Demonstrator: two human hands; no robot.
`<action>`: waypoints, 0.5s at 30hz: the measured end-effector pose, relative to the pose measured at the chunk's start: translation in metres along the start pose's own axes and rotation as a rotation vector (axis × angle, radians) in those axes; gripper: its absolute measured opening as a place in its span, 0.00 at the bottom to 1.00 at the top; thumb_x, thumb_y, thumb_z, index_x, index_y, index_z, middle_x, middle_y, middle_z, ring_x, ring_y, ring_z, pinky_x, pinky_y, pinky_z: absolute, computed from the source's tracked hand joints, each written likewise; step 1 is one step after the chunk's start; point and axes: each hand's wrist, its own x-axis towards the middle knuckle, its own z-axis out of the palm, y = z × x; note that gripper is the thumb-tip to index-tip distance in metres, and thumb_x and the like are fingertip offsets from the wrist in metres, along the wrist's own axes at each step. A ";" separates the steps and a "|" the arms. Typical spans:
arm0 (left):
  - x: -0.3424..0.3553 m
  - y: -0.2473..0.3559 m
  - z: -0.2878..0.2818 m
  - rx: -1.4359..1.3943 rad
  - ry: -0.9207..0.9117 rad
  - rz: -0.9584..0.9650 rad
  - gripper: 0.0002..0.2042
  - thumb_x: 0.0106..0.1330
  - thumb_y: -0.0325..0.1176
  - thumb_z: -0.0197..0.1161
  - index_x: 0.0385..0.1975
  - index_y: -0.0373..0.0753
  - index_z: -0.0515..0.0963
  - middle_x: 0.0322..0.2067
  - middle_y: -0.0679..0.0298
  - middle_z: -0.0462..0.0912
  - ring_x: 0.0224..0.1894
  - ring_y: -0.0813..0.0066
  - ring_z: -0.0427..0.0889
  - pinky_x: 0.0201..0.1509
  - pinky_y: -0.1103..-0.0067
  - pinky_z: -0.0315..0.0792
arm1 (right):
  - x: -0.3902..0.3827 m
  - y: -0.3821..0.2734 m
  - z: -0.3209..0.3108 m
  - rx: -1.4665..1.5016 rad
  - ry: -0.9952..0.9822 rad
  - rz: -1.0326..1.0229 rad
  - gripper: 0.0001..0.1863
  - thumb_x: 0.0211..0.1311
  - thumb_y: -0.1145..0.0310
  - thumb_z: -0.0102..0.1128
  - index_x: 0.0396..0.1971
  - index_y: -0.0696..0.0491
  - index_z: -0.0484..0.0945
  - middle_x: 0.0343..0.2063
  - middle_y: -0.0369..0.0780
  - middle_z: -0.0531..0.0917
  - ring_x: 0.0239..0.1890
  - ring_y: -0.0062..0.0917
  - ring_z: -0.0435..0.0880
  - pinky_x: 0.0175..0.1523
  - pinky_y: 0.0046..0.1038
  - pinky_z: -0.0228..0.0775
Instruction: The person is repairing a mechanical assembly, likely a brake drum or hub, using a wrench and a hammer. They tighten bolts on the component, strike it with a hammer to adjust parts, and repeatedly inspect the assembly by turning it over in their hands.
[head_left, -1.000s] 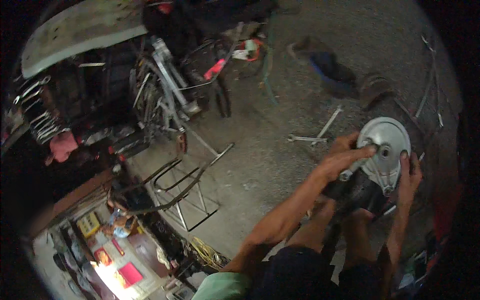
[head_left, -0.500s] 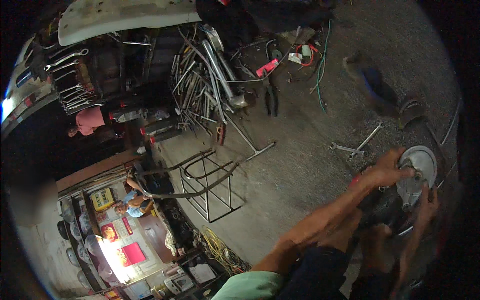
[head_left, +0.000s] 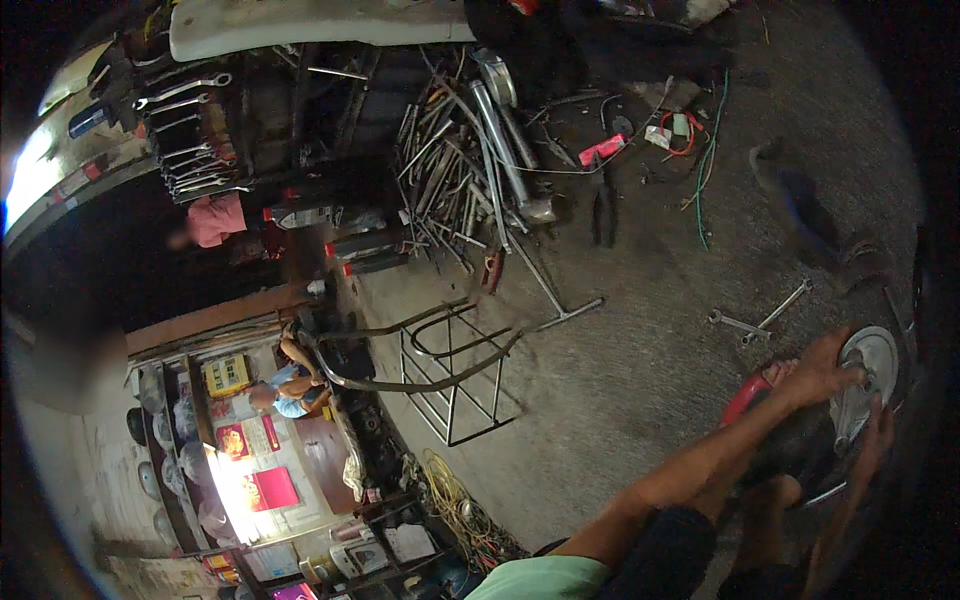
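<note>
A round, grey metal brake plate (head_left: 884,362) with a lever-like arm sits at the right side of the head view, held up between both hands. My left hand (head_left: 822,372) closes on its near left edge, the thumb lying across the hub. Beneath it, my right hand (head_left: 874,440) grips the lower part by the arm; shadow covers some of its fingers. Below the plate is a dark round part, mostly hidden by my forearms. Two crossed wrenches, one a combination wrench (head_left: 783,308), lie on the floor just beyond my left hand.
A bent-tube metal rack (head_left: 450,385) stands mid-floor. Past it lie a heap of metal rods and tools (head_left: 450,175), a T-handle wrench (head_left: 560,312) and pliers (head_left: 603,212). Wrenches hang in a row (head_left: 190,150). Another person (head_left: 290,388) is at a lit counter.
The whole view has shifted, so the floor items sit further right. Both hands still hold the brake plate, which has turned slightly. A red sandal and foot now show more beside my left forearm.
</note>
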 end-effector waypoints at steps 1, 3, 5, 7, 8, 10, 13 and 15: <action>-0.001 0.002 0.000 -0.015 -0.025 -0.037 0.41 0.50 0.43 0.69 0.63 0.27 0.63 0.58 0.39 0.71 0.63 0.47 0.69 0.67 0.66 0.63 | -0.004 -0.003 0.002 0.039 0.017 0.028 0.35 0.67 0.49 0.57 0.60 0.64 0.69 0.56 0.49 0.75 0.55 0.34 0.74 0.60 0.33 0.64; -0.003 0.001 -0.001 -0.023 -0.035 -0.061 0.41 0.50 0.42 0.69 0.63 0.27 0.63 0.59 0.40 0.70 0.63 0.47 0.69 0.67 0.66 0.63 | -0.004 -0.001 0.000 -0.014 0.084 0.062 0.36 0.66 0.48 0.58 0.61 0.64 0.68 0.57 0.50 0.74 0.57 0.35 0.73 0.61 0.33 0.63; -0.003 -0.004 -0.001 -0.010 -0.008 -0.035 0.40 0.50 0.42 0.69 0.63 0.28 0.64 0.59 0.40 0.70 0.63 0.48 0.69 0.67 0.67 0.63 | -0.002 -0.007 -0.001 -0.119 0.068 0.051 0.38 0.65 0.47 0.59 0.62 0.64 0.67 0.59 0.50 0.73 0.58 0.36 0.73 0.62 0.33 0.63; -0.004 -0.010 -0.004 -0.080 -0.015 0.015 0.39 0.50 0.40 0.69 0.63 0.28 0.64 0.59 0.40 0.70 0.63 0.49 0.69 0.67 0.67 0.63 | 0.002 -0.009 -0.002 -0.130 -0.003 0.040 0.39 0.64 0.47 0.60 0.63 0.63 0.66 0.60 0.50 0.71 0.60 0.37 0.71 0.64 0.35 0.62; -0.005 -0.008 -0.004 -0.121 -0.029 0.036 0.39 0.50 0.40 0.69 0.63 0.28 0.64 0.59 0.40 0.70 0.63 0.49 0.69 0.66 0.67 0.63 | 0.003 -0.005 -0.007 -0.082 -0.036 0.054 0.40 0.63 0.47 0.61 0.64 0.62 0.65 0.61 0.50 0.70 0.61 0.38 0.70 0.65 0.37 0.61; -0.008 -0.002 -0.003 -0.111 -0.026 -0.020 0.38 0.51 0.38 0.69 0.62 0.27 0.65 0.58 0.40 0.72 0.62 0.50 0.71 0.66 0.68 0.64 | 0.004 0.004 -0.016 -0.038 -0.043 0.072 0.40 0.62 0.47 0.61 0.65 0.61 0.64 0.62 0.50 0.70 0.62 0.38 0.69 0.66 0.39 0.61; -0.009 -0.002 -0.004 -0.129 -0.003 -0.028 0.35 0.51 0.37 0.68 0.59 0.26 0.68 0.54 0.41 0.75 0.59 0.51 0.74 0.63 0.68 0.67 | -0.002 -0.005 -0.006 -0.067 0.019 0.075 0.38 0.63 0.48 0.61 0.63 0.61 0.66 0.61 0.49 0.71 0.61 0.37 0.70 0.66 0.38 0.61; -0.008 -0.006 -0.001 -0.130 0.005 -0.027 0.33 0.52 0.37 0.68 0.58 0.26 0.69 0.52 0.42 0.77 0.57 0.51 0.76 0.62 0.68 0.68 | -0.006 -0.010 -0.003 -0.091 0.038 0.064 0.36 0.64 0.49 0.61 0.63 0.61 0.67 0.60 0.49 0.72 0.60 0.37 0.71 0.65 0.37 0.62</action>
